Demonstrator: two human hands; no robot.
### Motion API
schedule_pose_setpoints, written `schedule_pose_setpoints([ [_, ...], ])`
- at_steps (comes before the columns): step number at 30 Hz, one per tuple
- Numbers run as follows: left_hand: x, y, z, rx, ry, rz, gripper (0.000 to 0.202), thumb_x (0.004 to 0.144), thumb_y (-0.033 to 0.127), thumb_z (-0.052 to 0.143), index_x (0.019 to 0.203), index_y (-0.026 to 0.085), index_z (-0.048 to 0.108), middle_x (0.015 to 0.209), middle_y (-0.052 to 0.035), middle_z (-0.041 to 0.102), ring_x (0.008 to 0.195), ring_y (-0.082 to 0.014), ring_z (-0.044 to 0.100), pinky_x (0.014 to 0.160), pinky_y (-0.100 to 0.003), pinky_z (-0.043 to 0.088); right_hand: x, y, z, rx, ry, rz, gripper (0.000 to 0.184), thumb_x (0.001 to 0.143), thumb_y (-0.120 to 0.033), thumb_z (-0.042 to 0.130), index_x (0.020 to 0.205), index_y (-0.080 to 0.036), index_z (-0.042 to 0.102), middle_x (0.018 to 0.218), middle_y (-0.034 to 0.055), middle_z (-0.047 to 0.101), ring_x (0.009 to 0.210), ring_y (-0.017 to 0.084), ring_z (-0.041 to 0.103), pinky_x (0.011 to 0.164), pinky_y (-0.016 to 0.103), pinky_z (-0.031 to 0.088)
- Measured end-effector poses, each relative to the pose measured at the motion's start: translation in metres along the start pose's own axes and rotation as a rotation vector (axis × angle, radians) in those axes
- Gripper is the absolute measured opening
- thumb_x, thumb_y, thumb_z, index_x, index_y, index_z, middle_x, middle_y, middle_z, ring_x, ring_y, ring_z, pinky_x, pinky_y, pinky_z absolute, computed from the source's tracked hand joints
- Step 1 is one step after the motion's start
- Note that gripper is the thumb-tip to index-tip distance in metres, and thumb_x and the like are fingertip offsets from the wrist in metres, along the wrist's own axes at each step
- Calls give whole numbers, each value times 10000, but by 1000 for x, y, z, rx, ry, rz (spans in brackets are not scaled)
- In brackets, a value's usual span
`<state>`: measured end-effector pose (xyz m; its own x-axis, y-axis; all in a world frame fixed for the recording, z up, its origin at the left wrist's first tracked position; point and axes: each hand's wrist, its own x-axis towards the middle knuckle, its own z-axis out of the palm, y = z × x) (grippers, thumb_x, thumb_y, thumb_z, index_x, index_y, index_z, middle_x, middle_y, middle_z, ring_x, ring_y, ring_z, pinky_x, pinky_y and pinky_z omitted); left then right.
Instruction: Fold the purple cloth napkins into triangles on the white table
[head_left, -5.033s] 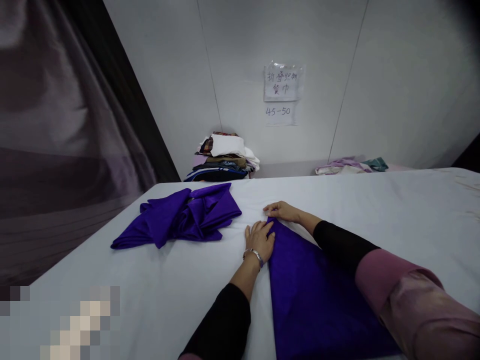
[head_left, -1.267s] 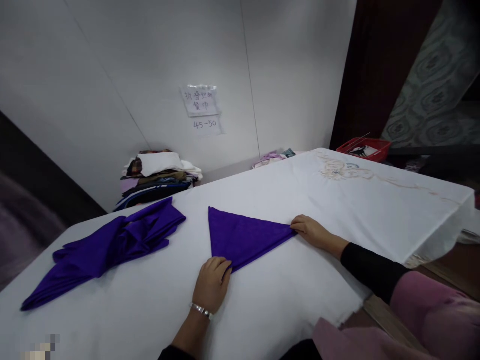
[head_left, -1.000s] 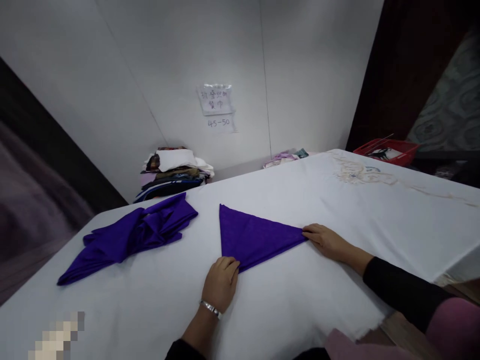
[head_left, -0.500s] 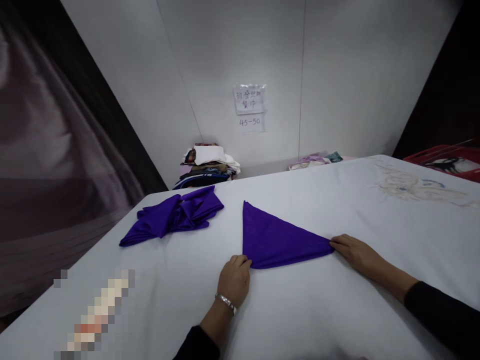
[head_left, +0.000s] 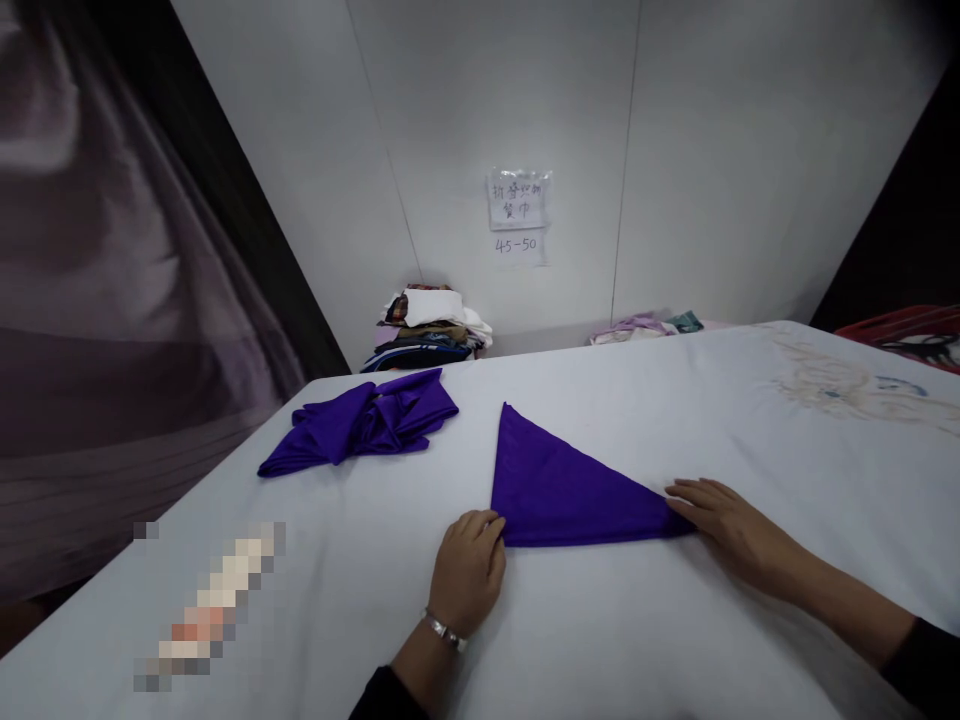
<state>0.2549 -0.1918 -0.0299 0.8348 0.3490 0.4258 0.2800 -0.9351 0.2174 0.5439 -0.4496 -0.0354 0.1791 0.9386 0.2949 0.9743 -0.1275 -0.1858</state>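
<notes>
A purple cloth napkin (head_left: 566, 490), folded into a triangle, lies flat on the white-covered table with one point at the far side. My left hand (head_left: 469, 565), with a silver bracelet at the wrist, is at the napkin's near left corner. Its fingers are bent together and pinch the edge there. At the right tip, my right hand (head_left: 724, 520) rests with fingers outstretched and a little apart, covering the end of the cloth. A crumpled heap of purple cloth (head_left: 360, 420) lies farther off on the left.
The white tablecloth (head_left: 600, 630) has a printed pattern at right. Folded clothes (head_left: 427, 325) are stacked beyond the far edge, with more fabric (head_left: 637, 327) to the right. A red basket (head_left: 892, 325) stands far right. A pixelated patch covers something on the left. Handwritten sheets (head_left: 519, 215) hang on the wall.
My right hand's fingers have loosened from a pinch and now lie outstretched over the tip. The right tip sits slightly nearer me, and the near edge looks straighter. The view has shifted slightly.
</notes>
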Motion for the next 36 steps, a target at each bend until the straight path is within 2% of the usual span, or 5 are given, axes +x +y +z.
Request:
schedule_pose_setpoints([
  [4, 6, 11, 8, -21, -31, 76, 298, 888, 241, 411, 1135, 192, 569, 1199, -89, 577, 1148, -237, 485, 986, -464, 389, 44, -43, 1, 165, -11, -78, 373, 919, -302, 381, 1244, -214, 540, 1294, 84, 522, 1243, 248, 406, 1014, 459, 370],
  [14, 0, 9, 27, -91, -426, 68, 707, 855, 593, 373, 1411, 177, 243, 1452, -96, 308, 1349, -277, 204, 1104, -492, 201, 176, -127, 43, 375, -360, -246, 677, 895, -561, 339, 1419, -140, 262, 1480, 137, 207, 1365, 250, 122, 1099, 434, 134],
  [24, -3, 4, 25, -157, -480, 77, 729, 845, 624, 356, 1421, 204, 206, 1497, -65, 154, 1373, -251, 85, 1127, -461, 138, 223, -74, 96, 99, -338, -32, 755, 880, -630, 245, 1413, -96, 267, 1480, 159, 187, 1363, 284, 114, 1085, 471, 88],
  [31, -5, -8, 44, -134, -473, 145, 788, 813, 630, 414, 1424, 186, 188, 1477, -108, 187, 1357, -315, 125, 1082, -576, 163, 245, -100, 106, 161, -283, -221, 794, 868, -663, 193, 1424, -97, 232, 1483, 150, 182, 1368, 247, 110, 1099, 422, 63],
  [36, -5, -11, 49, -124, -496, 183, 831, 798, 647, 423, 1431, 192, 135, 1475, -124, 160, 1351, -337, 130, 1043, -641, 174, 269, -91, 117, 135, -310, -154, 790, 876, -650, 169, 1412, -78, 263, 1474, 166, 205, 1361, 264, 141, 1093, 431, 91],
])
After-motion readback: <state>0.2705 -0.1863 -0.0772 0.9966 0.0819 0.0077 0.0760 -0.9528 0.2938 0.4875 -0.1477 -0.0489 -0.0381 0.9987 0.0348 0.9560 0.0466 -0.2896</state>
